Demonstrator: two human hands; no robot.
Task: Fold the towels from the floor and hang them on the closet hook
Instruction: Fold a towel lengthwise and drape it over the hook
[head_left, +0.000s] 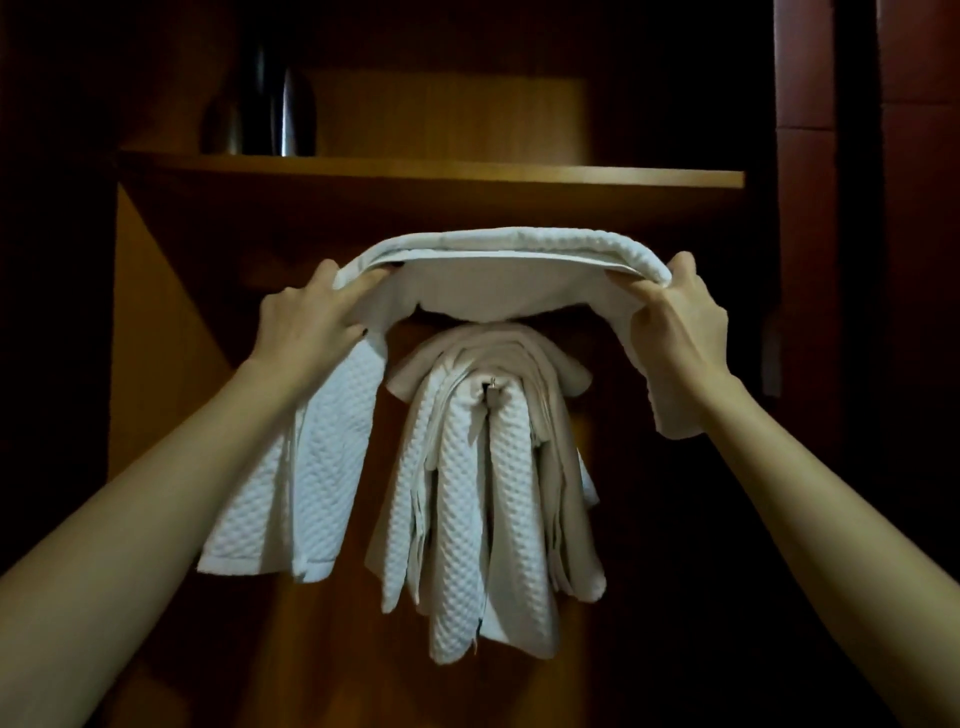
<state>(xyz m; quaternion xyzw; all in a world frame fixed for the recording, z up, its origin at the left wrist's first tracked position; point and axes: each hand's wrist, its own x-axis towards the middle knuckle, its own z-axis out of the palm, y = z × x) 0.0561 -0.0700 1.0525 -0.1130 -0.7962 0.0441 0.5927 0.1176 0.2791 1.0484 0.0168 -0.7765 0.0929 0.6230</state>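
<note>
- Head view: a small metal hook (491, 387) shows in the closet (156, 322), nearly buried in white cloth. Everything below is placed from that hook.
- Hung towels (467, 499) are draped over the hook. Their long axis runs straight down, and both halves fall below the hook in waffle-textured folds with the lower ends pointing at the floor.
- Just above the hook, and apart from the hung bundle, a folded towel (498, 260) is held in the air.
- Its long axis lies level and runs from left of the hook to right of it, square across the view. The middle bows slightly upward.
- The towel's two ends turn down past the hands. The end left of the hook hangs long, reaching about as low as the middle of the hung bundle. The end right of the hook is shorter and ends behind the wrist.
- The left hand (311, 317) is up and to the left of the hook, and its grip holds the folded towel near that end, with the fingers curled onto the cloth.
- The right hand (675, 317) is up and to the right of the hook. Its grip also holds the folded towel, with the thumb and fingers pinching the layered edge.
- Both forearms are bare and reach up from the lower corners.
- A wooden shelf (431, 174) crosses well above the hook, over the held towel.
- On the shelf, up and left of the hook, stands a dark vessel (270, 104). Its kind cannot be told in the dim light.
</note>
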